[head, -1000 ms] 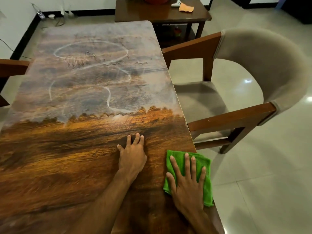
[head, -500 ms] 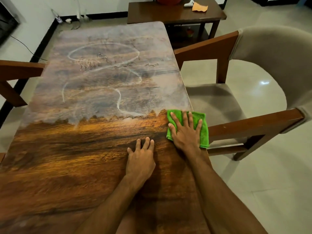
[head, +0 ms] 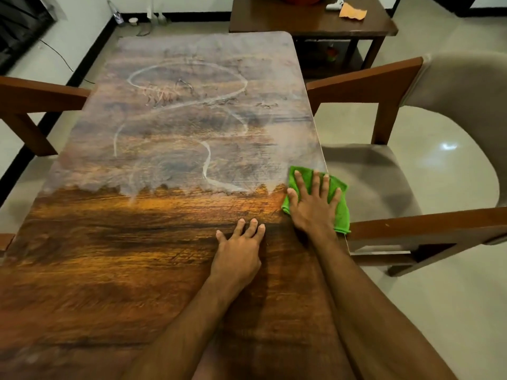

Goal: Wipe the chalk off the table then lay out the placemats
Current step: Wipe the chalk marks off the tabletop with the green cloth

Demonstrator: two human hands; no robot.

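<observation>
The chalk (head: 208,165) covers the far half of the desk (head: 115,270): looping white lines, some scribbles, and a pale haze over the wood. Its near edge is a ragged line running across the desk, and the wood on the near side of that line is dark, glossy and free of chalk.

The cloth (head: 340,204), bright green, lies flat at the desk's right edge, right on that ragged line. Its right part hangs a little past the edge.

The right hand (head: 312,207) lies on the cloth, palm down, fingers (head: 317,182) spread wide and pointing away from the person. Its grip is flat and wide, pressing the cloth to the wood and not curled round it.

The left hand (head: 238,250) rests palm down on the clean wood, just left of the right hand and a little nearer the person. Its fingers lie close together, and it holds nothing.

No placemats show on the desk.

A chair (head: 411,223) with a wood frame and a grey padded seat and back stands just right of the desk, its near arm beside the cloth. Another chair's wood arm (head: 35,94) shows at the left. Past the desk's far end stands a dark side table (head: 310,20) with an orange scrap (head: 352,10) and a small white thing on it. The floor (head: 439,311) is pale and glossy.
</observation>
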